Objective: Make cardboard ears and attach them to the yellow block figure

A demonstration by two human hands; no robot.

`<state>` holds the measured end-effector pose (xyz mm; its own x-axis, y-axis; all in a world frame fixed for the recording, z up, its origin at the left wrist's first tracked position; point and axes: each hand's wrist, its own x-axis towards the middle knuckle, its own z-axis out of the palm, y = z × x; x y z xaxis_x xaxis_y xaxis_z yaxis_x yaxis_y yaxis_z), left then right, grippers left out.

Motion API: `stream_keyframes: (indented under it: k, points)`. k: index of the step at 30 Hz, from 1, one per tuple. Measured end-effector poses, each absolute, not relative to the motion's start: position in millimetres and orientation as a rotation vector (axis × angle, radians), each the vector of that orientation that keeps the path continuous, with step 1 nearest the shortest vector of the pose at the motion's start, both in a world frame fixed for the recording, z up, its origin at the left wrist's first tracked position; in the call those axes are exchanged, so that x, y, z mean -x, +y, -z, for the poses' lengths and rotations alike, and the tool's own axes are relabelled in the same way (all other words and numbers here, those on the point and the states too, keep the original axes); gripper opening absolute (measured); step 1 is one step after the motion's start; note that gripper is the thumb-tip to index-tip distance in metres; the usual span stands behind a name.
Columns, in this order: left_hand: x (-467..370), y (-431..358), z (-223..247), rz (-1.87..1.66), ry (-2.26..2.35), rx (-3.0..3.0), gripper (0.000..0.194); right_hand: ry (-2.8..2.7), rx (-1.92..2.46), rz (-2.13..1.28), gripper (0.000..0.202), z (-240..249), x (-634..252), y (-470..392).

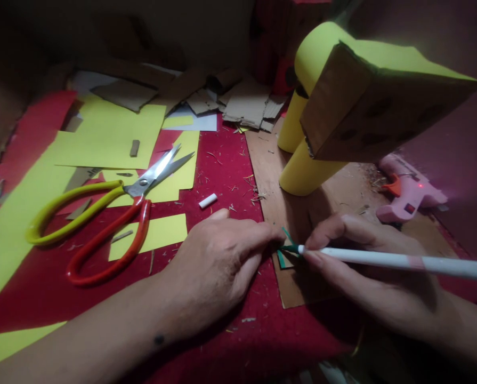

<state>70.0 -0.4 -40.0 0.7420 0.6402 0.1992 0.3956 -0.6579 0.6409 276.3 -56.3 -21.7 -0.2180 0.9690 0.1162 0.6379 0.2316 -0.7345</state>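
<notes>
My right hand (366,261) is closed on a white marker (382,260), whose green tip touches a small cardboard piece (290,260) with green marks along its edges. The piece lies on a larger cardboard sheet (288,290). My left hand (226,256) rests just left of it, its fingers pressed together and reaching to the piece's edge; whatever lies under the fingertips is hidden. A white marker cap (208,201) lies on the red cloth above my left hand.
Large scissors (138,189) lie partly open among yellow paper sheets (122,128) on the left. Behind are cardboard scraps (248,104). A cardboard box form with yellow tube legs (342,106) stands at the back right, beside a pink glue gun (414,192).
</notes>
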Motion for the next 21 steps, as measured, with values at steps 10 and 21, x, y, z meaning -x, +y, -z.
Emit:
stream_keyframes:
  k: [10, 21]
  points:
    - [-68.6, 0.4, 40.0, -0.702, 0.831, -2.257, 0.022, -1.917, 1.445, -0.735, 0.007, 22.3, -275.4, -55.2]
    - [-69.7, 0.1, 47.0, -0.708, 0.789, -2.359, 0.021, -1.969, 1.470, -0.667, 0.007, 19.8, -274.7, -55.0]
